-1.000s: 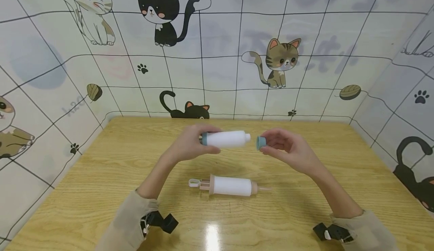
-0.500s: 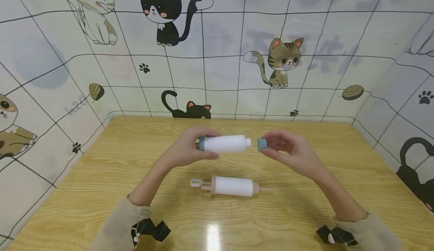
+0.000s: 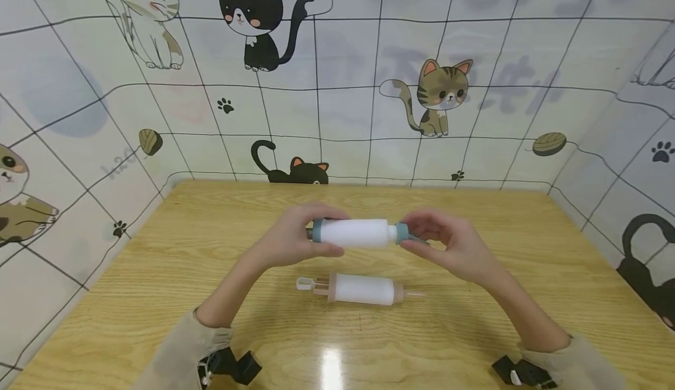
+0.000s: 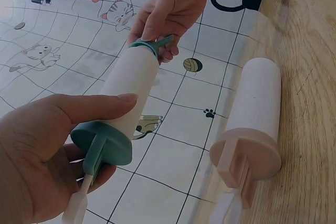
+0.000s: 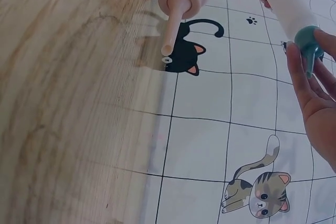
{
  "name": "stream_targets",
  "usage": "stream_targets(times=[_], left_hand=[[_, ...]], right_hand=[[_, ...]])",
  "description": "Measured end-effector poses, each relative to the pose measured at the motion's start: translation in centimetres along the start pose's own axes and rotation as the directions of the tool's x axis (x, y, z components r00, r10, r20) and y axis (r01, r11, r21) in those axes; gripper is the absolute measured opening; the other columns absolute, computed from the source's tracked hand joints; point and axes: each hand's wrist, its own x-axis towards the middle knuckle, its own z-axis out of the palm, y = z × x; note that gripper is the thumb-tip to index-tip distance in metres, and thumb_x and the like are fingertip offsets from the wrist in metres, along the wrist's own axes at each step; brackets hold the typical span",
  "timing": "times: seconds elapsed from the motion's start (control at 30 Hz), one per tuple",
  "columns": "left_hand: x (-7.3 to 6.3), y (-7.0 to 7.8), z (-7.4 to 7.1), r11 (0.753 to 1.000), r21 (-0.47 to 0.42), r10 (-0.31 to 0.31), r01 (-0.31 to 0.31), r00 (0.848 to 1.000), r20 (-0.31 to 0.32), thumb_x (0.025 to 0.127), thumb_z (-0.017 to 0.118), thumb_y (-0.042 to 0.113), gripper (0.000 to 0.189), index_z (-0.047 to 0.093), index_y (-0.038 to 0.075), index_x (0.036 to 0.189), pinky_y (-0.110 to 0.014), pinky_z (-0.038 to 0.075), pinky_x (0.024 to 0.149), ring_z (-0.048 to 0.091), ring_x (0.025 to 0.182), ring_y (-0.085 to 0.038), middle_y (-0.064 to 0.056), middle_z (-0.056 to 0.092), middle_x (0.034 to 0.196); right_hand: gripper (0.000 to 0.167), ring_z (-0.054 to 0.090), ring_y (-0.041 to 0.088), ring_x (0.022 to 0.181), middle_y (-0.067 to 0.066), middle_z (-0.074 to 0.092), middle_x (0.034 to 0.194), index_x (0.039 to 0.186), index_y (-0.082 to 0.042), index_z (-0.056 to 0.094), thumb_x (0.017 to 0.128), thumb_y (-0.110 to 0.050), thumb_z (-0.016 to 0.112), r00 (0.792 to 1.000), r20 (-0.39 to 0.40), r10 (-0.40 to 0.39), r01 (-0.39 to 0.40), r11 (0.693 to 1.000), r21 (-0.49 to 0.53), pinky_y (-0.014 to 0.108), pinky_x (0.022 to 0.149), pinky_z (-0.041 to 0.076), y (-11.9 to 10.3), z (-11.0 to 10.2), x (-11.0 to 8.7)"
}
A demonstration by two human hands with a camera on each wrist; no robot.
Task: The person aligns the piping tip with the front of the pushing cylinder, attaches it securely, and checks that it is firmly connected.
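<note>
Level above the table, a white syringe-like tube [image 3: 354,233] with a teal flange is held by my left hand [image 3: 295,238], thumb and fingers round its left end. My right hand [image 3: 448,243] pinches a teal nozzle cap [image 3: 402,233] at the tube's right end. In the right wrist view the cap's thin spout [image 5: 310,62] points out between the fingers. Teal plunger parts [image 4: 97,150] and a pale pull handle [image 4: 77,205] stick out below my left palm. A matching white tube [image 3: 364,289] with beige ends lies on the table nearer to me.
The wooden table [image 3: 448,343] runs back to a wall cloth [image 3: 348,109] printed with cats and grid lines. The beige nozzle [image 5: 176,24] of the lying tube points right. Black wrist cameras [image 3: 248,368] sit at both sleeves.
The gap between tube and cap has closed: the teal cap now sits over the tube's narrow neck. The tube has moved slightly right and toward me. The beige-ended tube lies still.
</note>
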Motion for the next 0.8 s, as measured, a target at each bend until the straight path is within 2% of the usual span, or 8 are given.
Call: stream_targets(times=[0.23, 0.57, 0.8], left_hand=[[-0.01, -0.11, 0.18, 0.999, -0.019, 0.035, -0.035, 0.999, 0.004, 0.077, 0.090, 0.019, 0.048, 0.073, 0.014, 0.121, -0.036, 0.053, 0.081, 0.061, 0.101, -0.016, 0.003, 0.070, 0.115], [-0.04, 0.10, 0.13, 1.000, -0.017, 0.019, -0.019, 1.000, 0.022, 0.079, 0.088, 0.020, 0.048, 0.072, 0.013, 0.123, -0.040, 0.055, 0.078, 0.062, 0.099, -0.017, 0.001, 0.070, 0.116], [-0.11, 0.05, 0.28, 0.999, 0.006, 0.032, -0.032, 0.999, 0.004, 0.079, 0.089, 0.021, 0.049, 0.072, 0.013, 0.124, -0.034, 0.054, 0.076, 0.062, 0.099, -0.016, 0.001, 0.070, 0.117]], right_hand=[[0.037, 0.070, 0.016, 0.093, 0.004, 0.071, 0.107, 0.117, -0.006, 0.066, 0.085, 0.008, 0.076, 1.000, 0.001, -0.012, 0.013, 1.000, -0.028, 0.028, 0.079, 0.058, -0.28, 0.22, 0.08], [0.036, 0.070, 0.015, 0.093, 0.006, 0.071, 0.107, 0.117, -0.005, 0.066, 0.085, 0.008, 0.076, 1.000, -0.006, -0.024, 0.023, 0.998, -0.055, 0.026, 0.080, 0.057, -0.31, 0.51, 0.03], [0.035, 0.070, 0.014, 0.096, 0.008, 0.071, 0.108, 0.117, -0.003, 0.066, 0.085, 0.010, 0.074, 1.000, -0.018, -0.019, 0.018, 0.999, -0.051, 0.027, 0.081, 0.057, -0.31, 0.60, 0.01]])
